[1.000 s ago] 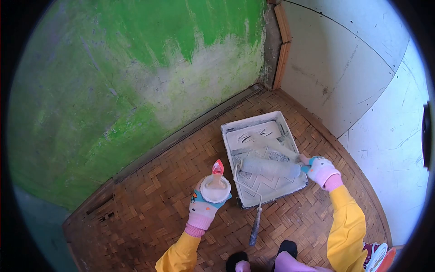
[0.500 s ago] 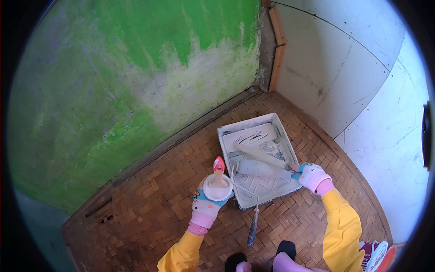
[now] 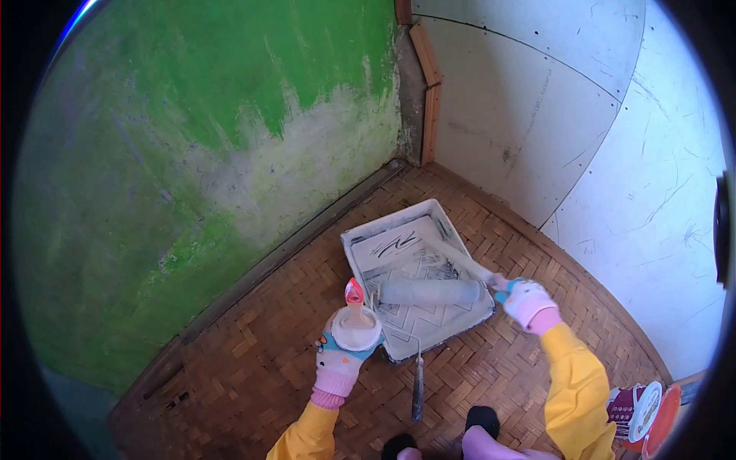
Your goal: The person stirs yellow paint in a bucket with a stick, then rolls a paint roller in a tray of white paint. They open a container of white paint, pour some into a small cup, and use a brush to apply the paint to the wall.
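My left hand (image 3: 337,362), in a patterned glove, is closed around a small white paint cup (image 3: 358,339). A brush (image 3: 354,294) with a red handle end stands in the cup. My gloved right hand (image 3: 529,303) grips the handle of a long, flat, paint-coated tool (image 3: 463,261) over the tray; its exact kind I cannot tell. The paint tray (image 3: 348,248) sits on the floor with whitish paint inside. Across it lies a paint roller (image 3: 429,292), its dark handle sticking out over the near edge onto the floor side.
A woven bamboo floor (image 3: 268,360) spreads around the tray. To the left rises a patchy green wall (image 3: 230,115), to the right white panels (image 3: 521,100). A white-lidded tub (image 3: 644,410) and an orange bucket (image 3: 665,422) stand by my right arm. My feet (image 3: 481,419) are below the tray.
The view has shifted, so the tray sits further left in it. My right hand has moved the flat tool within the tray; dark streaks there look different. The left hand still holds the cup.
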`<act>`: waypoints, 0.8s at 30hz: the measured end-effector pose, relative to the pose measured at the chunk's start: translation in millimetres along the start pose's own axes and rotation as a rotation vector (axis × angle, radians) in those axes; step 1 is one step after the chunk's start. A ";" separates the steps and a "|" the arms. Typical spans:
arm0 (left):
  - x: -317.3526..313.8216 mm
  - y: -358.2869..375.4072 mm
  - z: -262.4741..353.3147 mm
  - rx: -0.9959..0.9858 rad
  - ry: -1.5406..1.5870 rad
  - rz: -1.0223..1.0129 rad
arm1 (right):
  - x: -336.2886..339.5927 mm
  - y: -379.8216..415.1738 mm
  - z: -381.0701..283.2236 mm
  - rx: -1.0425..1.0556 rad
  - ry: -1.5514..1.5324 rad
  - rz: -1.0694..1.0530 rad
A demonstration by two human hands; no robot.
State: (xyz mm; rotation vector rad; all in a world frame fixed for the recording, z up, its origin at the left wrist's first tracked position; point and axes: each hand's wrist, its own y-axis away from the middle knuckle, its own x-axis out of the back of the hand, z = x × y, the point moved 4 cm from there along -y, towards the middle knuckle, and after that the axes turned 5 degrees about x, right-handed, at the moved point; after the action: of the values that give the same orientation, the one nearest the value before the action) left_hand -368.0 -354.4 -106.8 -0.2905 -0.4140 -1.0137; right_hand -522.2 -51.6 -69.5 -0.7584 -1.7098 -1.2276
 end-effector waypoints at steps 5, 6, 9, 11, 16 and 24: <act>-11.7 -7.2 17.7 -0.018 -0.046 -0.079 | -19.9 -7.0 -13.9 0.129 0.025 -0.095; -9.1 -5.1 35.5 -0.023 -0.011 -0.096 | -17.4 -6.9 -10.3 0.086 0.005 -0.103; -14.9 -13.2 30.6 -0.036 -0.115 -0.136 | -35.1 -12.6 -1.1 0.097 0.018 -0.020; -17.6 -15.1 19.8 -0.005 0.034 -0.093 | -42.4 -16.5 3.4 0.092 0.022 -0.037; -26.9 -25.6 18.6 -0.053 0.033 -0.154 | 15.9 -10.4 -41.8 0.271 -0.107 0.297; -65.9 -59.4 7.5 -0.176 0.011 -0.180 | 63.0 -33.3 -141.2 0.689 -0.575 0.214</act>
State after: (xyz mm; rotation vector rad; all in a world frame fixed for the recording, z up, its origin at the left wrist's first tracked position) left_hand -451.3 -331.2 -128.1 -0.4106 -0.3459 -1.2307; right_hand -535.5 -196.7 -7.9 -0.8685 -2.2485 -0.2166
